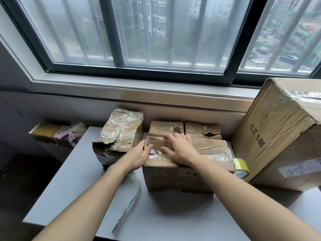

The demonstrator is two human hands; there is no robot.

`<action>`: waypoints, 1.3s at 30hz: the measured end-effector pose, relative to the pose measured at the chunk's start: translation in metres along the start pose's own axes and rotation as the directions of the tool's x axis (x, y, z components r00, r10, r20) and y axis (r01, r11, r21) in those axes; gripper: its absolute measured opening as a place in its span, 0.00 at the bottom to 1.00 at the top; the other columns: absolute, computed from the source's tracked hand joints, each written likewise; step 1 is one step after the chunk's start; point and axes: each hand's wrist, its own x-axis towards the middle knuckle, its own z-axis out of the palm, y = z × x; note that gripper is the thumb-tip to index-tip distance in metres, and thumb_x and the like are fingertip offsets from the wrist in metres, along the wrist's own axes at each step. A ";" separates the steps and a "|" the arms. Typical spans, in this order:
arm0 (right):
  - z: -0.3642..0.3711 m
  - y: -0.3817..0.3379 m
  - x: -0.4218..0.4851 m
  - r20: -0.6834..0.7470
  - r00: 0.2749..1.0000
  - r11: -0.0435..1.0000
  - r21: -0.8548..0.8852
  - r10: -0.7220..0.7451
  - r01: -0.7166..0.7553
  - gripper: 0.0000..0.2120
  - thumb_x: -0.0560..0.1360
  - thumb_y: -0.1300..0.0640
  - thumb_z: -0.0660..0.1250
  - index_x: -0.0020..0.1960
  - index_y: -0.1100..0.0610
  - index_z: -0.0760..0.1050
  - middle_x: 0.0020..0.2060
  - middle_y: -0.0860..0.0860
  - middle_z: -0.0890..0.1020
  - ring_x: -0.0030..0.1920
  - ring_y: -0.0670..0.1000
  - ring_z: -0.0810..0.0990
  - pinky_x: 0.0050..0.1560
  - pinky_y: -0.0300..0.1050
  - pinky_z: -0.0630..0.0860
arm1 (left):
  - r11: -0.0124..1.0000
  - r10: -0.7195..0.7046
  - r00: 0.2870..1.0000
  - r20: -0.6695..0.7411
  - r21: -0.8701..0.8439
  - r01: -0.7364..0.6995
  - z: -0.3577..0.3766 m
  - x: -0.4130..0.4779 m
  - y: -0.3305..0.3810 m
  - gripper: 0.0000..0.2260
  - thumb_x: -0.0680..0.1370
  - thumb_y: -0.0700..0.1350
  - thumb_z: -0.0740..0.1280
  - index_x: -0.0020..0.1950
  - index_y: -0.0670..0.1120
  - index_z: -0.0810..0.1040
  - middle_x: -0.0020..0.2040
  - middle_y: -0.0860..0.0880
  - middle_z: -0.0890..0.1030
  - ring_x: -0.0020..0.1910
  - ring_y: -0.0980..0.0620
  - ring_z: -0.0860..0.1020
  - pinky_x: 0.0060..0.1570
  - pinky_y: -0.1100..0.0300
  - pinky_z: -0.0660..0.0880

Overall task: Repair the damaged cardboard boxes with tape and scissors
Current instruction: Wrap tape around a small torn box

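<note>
A worn cardboard box (pixel 180 176) with crinkled clear tape on its top stands in the middle of the grey table (pixel 73 180). My right hand (pixel 178 148) lies flat on the box's top, fingers straight, pressing the flap and tape down. At the box's upper left corner, my left hand (pixel 139 156) holds the edge, with the thumb on top of the taped corner. A roll of yellow-green tape (pixel 241 167) leans at the box's right side. No scissors are in view.
A crushed, heavily taped box (pixel 118 136) stands left of the middle one. Two small taped boxes (pixel 201 130) sit behind it. A large box (pixel 278 136) marked "CZ 5" fills the right. A loose strip of clear tape (pixel 128 209) lies on the table's front. The window sill runs behind.
</note>
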 end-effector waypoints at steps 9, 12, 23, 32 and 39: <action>-0.016 0.009 -0.010 0.107 0.980 0.983 0.098 -0.168 0.158 0.52 0.61 0.17 0.58 0.77 0.45 0.60 0.74 0.48 0.63 0.76 0.52 0.55 0.78 0.53 0.46 | 0.981 0.166 0.963 -0.211 0.138 -0.139 -0.008 0.009 0.015 0.18 0.82 0.44 0.61 0.72 0.44 0.72 0.68 0.44 0.76 0.68 0.47 0.72 0.68 0.56 0.67; -0.021 0.016 -0.017 0.249 0.961 0.992 -0.026 -0.116 0.126 0.58 0.62 0.24 0.69 0.81 0.47 0.46 0.80 0.53 0.50 0.80 0.55 0.42 0.78 0.57 0.36 | 0.960 0.224 0.941 -0.253 0.224 -0.168 -0.012 0.016 0.021 0.14 0.81 0.45 0.64 0.64 0.44 0.78 0.62 0.46 0.79 0.63 0.47 0.76 0.64 0.56 0.70; -0.021 0.036 -0.019 0.189 0.980 0.971 -0.216 -0.057 0.098 0.60 0.62 0.32 0.76 0.80 0.54 0.48 0.70 0.56 0.63 0.71 0.59 0.61 0.75 0.54 0.53 | 0.639 0.214 0.941 0.263 0.690 -0.338 -0.002 0.022 0.038 0.57 0.64 0.69 0.73 0.81 0.52 0.45 0.79 0.52 0.53 0.78 0.50 0.50 0.73 0.44 0.58; -0.018 0.034 -0.026 0.090 0.992 0.995 0.054 -0.090 0.086 0.49 0.64 0.20 0.50 0.79 0.44 0.56 0.78 0.54 0.56 0.79 0.55 0.49 0.78 0.56 0.42 | 0.813 0.238 0.953 0.188 0.499 -0.301 -0.011 0.021 0.032 0.58 0.59 0.84 0.55 0.81 0.51 0.53 0.80 0.51 0.53 0.79 0.50 0.52 0.77 0.48 0.55; -0.025 0.020 -0.013 0.001 0.988 0.982 -0.108 -0.156 0.155 0.20 0.80 0.52 0.61 0.72 0.44 0.69 0.70 0.50 0.69 0.69 0.56 0.63 0.66 0.54 0.60 | 0.936 0.161 0.966 -0.201 0.342 -0.085 -0.023 0.013 0.022 0.12 0.78 0.45 0.69 0.59 0.44 0.78 0.54 0.46 0.79 0.55 0.48 0.78 0.59 0.54 0.74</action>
